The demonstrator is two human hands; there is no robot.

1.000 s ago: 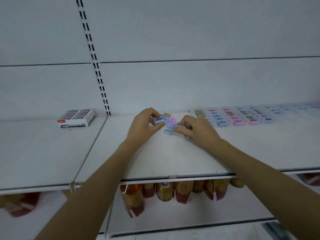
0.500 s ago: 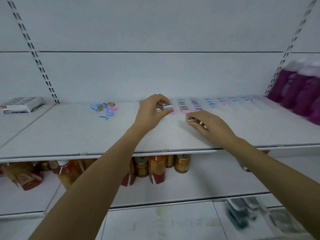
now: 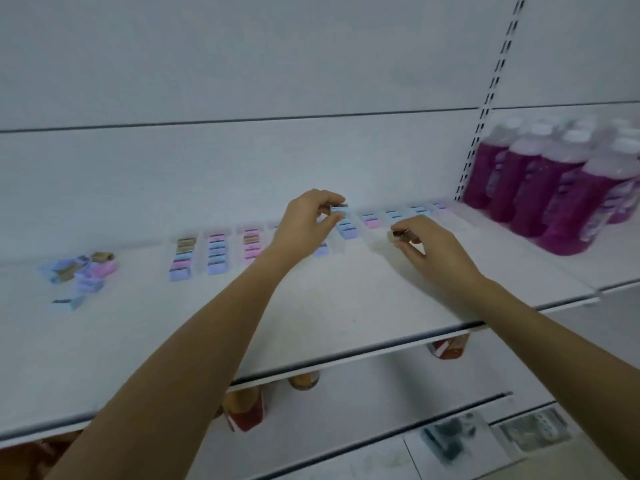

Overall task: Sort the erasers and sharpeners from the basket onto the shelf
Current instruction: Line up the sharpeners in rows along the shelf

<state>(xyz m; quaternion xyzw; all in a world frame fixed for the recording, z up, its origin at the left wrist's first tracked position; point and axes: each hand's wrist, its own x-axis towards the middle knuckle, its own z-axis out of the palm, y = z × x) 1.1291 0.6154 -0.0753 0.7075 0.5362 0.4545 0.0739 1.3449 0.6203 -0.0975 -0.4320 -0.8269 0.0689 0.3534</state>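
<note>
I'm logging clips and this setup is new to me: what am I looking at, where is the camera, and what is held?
No machine here: a person works with bare hands, filmed by a camera worn on the head, looking forward and down. The left hand pinches a blue piece; the right hand pinches a brown piece. On the white shelf lie neat rows of small coloured pieces and a loose pile far left; purple bottles stand further right.

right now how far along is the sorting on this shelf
Done: several short rows of pastel pieces line the shelf. In hand: the left hand pinches a blue piece over a row, the right hand holds a brown piece. Left: a loose pile at the far left.
</note>
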